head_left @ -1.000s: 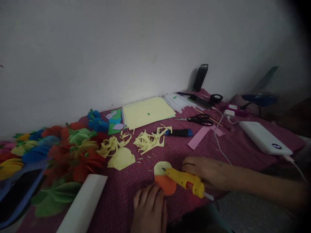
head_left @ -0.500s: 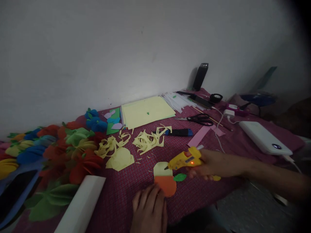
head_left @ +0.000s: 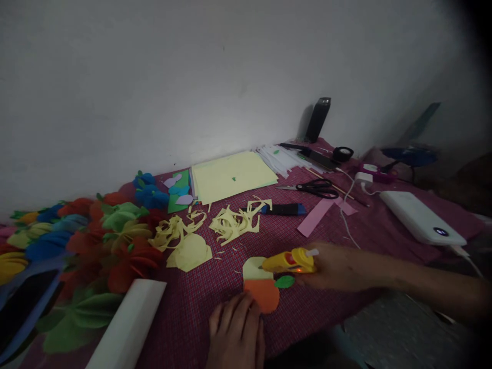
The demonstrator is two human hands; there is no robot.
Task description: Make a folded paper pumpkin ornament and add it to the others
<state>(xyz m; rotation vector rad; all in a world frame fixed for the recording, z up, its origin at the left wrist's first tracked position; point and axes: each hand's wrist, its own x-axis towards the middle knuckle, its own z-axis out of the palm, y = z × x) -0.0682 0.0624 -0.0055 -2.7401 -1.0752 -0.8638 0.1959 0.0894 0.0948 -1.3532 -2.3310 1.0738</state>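
Note:
My right hand (head_left: 330, 269) grips a yellow hot glue gun (head_left: 288, 261) with a lit orange light and a pale glue stick at its rear. Its nozzle is over a pale yellow paper piece (head_left: 252, 267), whether touching I cannot tell. Below that piece and meeting it is a rounded orange paper piece (head_left: 265, 297). My left hand (head_left: 236, 328) lies flat with its fingertips at the orange paper's left edge. Beside both papers, under the gun, rests a green paper leaf (head_left: 285, 282).
Yellow paper scraps (head_left: 234, 223), a cutter knife (head_left: 284, 209), scissors (head_left: 315, 188) and pink strips (head_left: 317, 215) lie beyond the hands. Paper flowers (head_left: 126, 256) and a white roll (head_left: 128, 323) are left. A power bank (head_left: 421, 218) and cables are right; yellow sheets (head_left: 230, 177) lie behind.
The glue gun has rolled over in my right hand, so the glue stick now shows, and its nozzle has shifted slightly left. My left hand stays in place.

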